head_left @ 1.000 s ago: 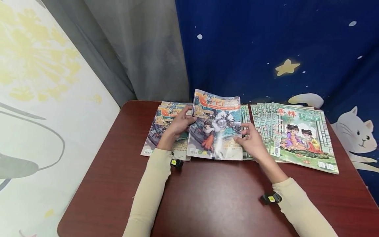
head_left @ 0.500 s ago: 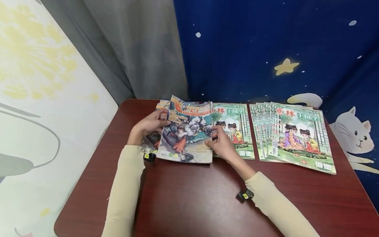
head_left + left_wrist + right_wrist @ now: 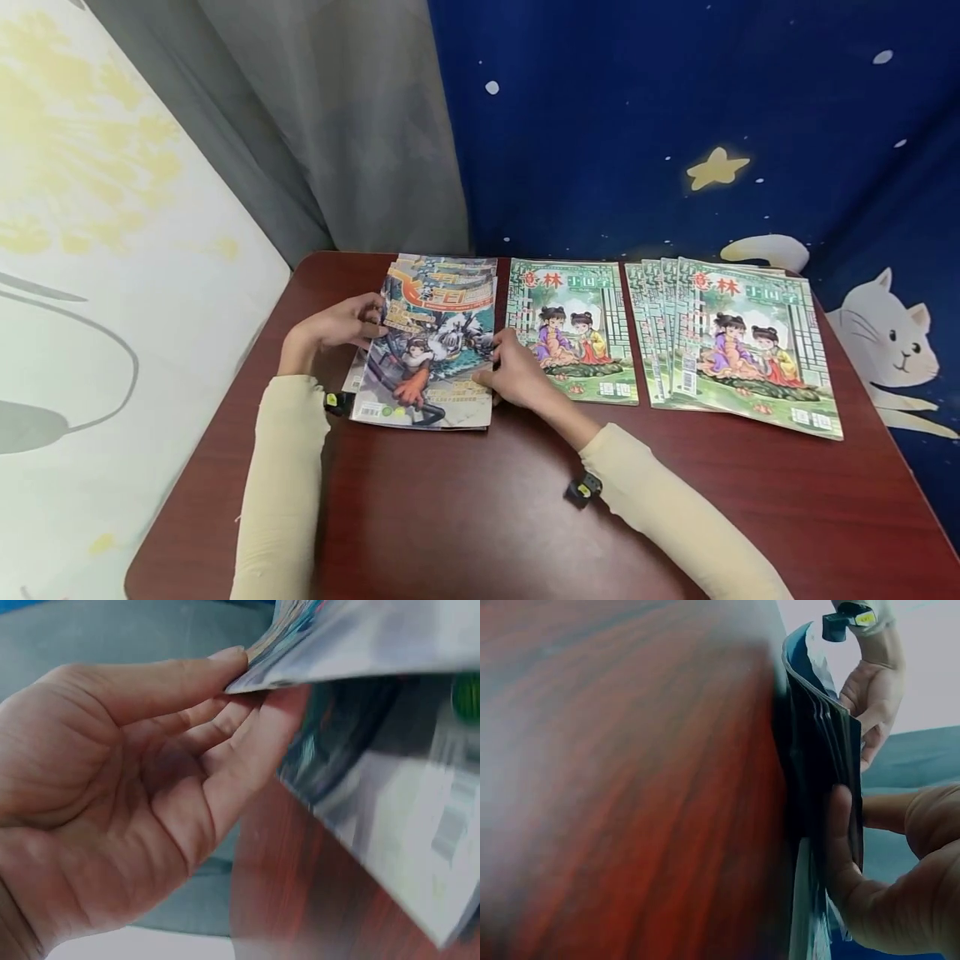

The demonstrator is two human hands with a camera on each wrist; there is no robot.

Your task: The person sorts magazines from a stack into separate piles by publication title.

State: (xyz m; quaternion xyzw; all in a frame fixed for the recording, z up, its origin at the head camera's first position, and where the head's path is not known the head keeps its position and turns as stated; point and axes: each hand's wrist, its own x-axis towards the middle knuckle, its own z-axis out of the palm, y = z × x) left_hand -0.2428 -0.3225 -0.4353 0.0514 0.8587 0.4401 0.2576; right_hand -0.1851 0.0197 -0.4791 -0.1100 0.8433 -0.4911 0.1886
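Both hands hold a magazine [image 3: 438,358] with a robot and a red-gloved figure on its cover, above a stack of like magazines [image 3: 450,263] at the table's left. My left hand [image 3: 341,323] pinches its left edge; the left wrist view shows the thumb on top and fingers beneath, with another magazine [image 3: 390,817] lying lower. At the right edge my right hand [image 3: 517,371] grips it between thumb and fingers. The right wrist view shows the held magazine's pages [image 3: 832,742] side-on, its near part slightly raised. Some fingertips are hidden beneath it.
A green magazine [image 3: 573,333] with two cartoon children lies right of the hands. Farther right, several green magazines [image 3: 757,350] overlap in a fan. The dark red table [image 3: 480,508] meets a blue curtain [image 3: 600,125] and a grey curtain [image 3: 360,125] at the back.
Both hands have carried the held magazine leftward and lower, from over the green magazine to over the left stack. The green magazine in the middle is now uncovered.
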